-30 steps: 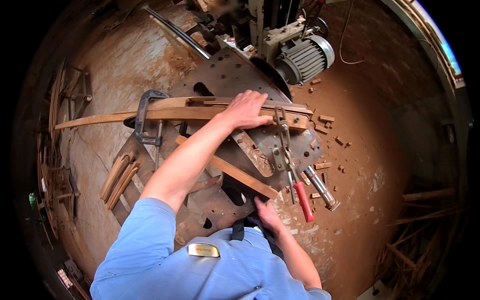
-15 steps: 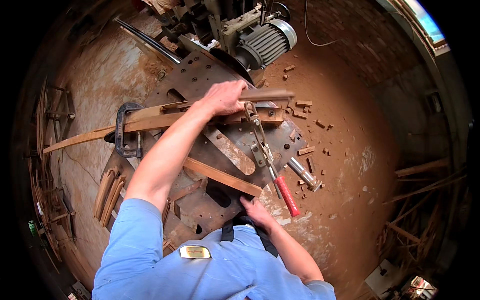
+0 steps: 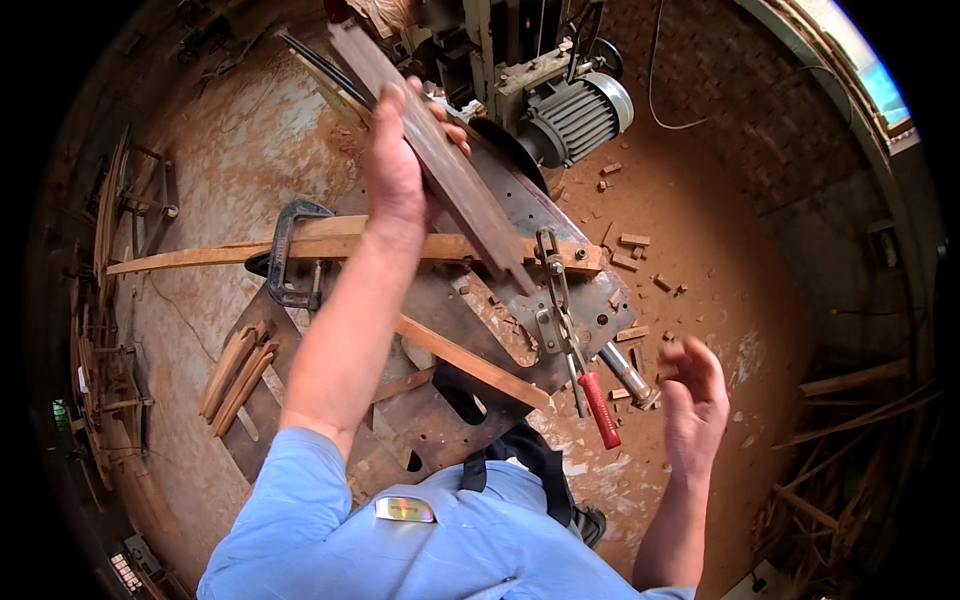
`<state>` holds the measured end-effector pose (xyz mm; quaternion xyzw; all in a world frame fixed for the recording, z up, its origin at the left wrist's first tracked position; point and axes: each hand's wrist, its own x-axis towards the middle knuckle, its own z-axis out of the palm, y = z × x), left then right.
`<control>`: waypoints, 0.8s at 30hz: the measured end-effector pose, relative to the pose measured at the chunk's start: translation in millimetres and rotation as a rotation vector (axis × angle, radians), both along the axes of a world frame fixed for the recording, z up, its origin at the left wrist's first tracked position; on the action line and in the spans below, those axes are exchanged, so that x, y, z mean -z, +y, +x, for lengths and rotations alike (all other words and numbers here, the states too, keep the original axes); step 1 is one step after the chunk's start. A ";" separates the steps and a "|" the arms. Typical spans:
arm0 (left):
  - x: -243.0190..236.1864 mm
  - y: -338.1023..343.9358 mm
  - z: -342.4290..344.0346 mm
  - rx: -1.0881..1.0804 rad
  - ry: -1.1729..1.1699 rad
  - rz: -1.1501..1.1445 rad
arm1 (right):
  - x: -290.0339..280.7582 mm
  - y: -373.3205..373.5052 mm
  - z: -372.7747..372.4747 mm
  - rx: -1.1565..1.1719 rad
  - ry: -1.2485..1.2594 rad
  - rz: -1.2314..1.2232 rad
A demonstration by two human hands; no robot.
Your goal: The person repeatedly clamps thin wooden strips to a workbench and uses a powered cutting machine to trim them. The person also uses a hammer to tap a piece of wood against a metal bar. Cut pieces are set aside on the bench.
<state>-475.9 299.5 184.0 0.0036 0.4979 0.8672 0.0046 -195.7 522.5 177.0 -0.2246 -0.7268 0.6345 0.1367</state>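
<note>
My left hand (image 3: 398, 165) is wrapped round a brown wooden piece (image 3: 455, 170) with notched ends, raised and slanting above the metal machine table (image 3: 530, 210). Out to the right, above the floor, my right hand (image 3: 695, 405) is empty; its fingers are apart, loosely curled and slightly blurred. Below the held piece lies a long curved wooden jig (image 3: 210, 257), with a black C-clamp (image 3: 285, 245) gripping its left part. A toggle clamp with a red handle (image 3: 600, 410) stands at the jig's right end, left of my right hand.
A grey electric motor (image 3: 585, 118) sits behind the table, beside a dark round disc (image 3: 508, 150). One wooden strip (image 3: 475, 362) lies across the table's near part. Short curved pieces (image 3: 240, 375) are stacked at left. Offcuts (image 3: 632, 240) litter the floor at right.
My left hand has lifted the wooden piece off the jig and tilted it up to the left. My right hand has left the table's near edge and moved right and up.
</note>
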 end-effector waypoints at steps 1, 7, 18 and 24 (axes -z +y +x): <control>2.6 7.9 9.6 -0.045 -0.070 -0.008 | -14.9 -8.9 -24.8 -0.167 0.084 0.292; 18.1 32.1 48.9 -0.086 -0.339 0.351 | -38.7 -63.3 -111.5 -0.529 -0.108 0.975; 34.8 -26.8 38.2 0.152 1.229 -1.463 | -22.5 4.2 -136.1 -0.714 -0.001 1.086; 82.3 -15.2 -3.1 0.220 0.993 -1.474 | -22.4 24.9 -133.7 -0.317 0.172 1.067</control>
